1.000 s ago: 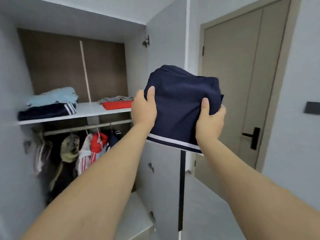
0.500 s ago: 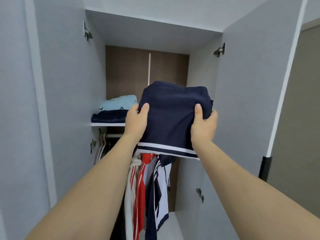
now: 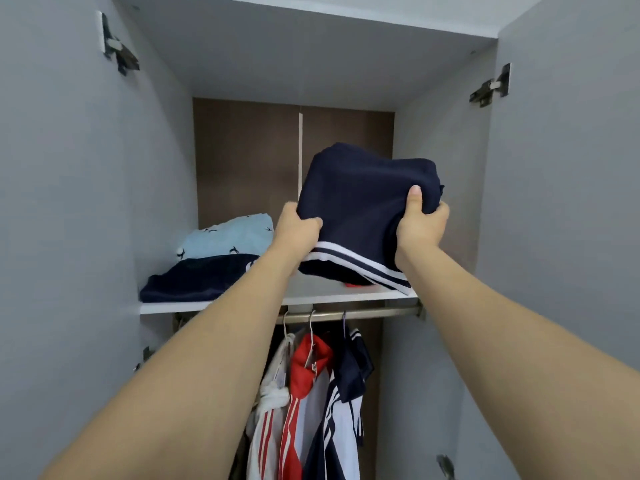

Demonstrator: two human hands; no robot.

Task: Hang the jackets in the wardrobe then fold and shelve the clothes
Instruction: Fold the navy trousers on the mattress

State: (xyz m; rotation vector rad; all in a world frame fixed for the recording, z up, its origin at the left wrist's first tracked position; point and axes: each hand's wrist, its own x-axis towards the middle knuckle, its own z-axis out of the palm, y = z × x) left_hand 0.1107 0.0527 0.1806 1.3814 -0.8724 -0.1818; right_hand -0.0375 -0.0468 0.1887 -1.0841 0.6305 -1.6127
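Since the earlier frames, both hands have carried the folded navy garment [image 3: 363,216] deeper into the wardrobe [image 3: 69,202], and it now sits over the right half of the shelf [image 3: 242,301] instead of out in front of the opening. Left hand [image 3: 298,226] grips its left edge, fingers curled under and thumb on top. Right hand [image 3: 420,225] grips the right side the same way. The striped hem hangs low, at or just above the shelf board; contact cannot be confirmed. A scrap of red cloth [image 3: 356,285] shows beneath it.

Status: jackets [image 3: 311,393] hang on the rail [image 3: 363,311] below. A light blue top [image 3: 228,239] lies on a dark folded item [image 3: 197,278] at the shelf's left. Hanging appears complete. This piece is folded but not yet released. Whether more clothes wait elsewhere cannot be told.
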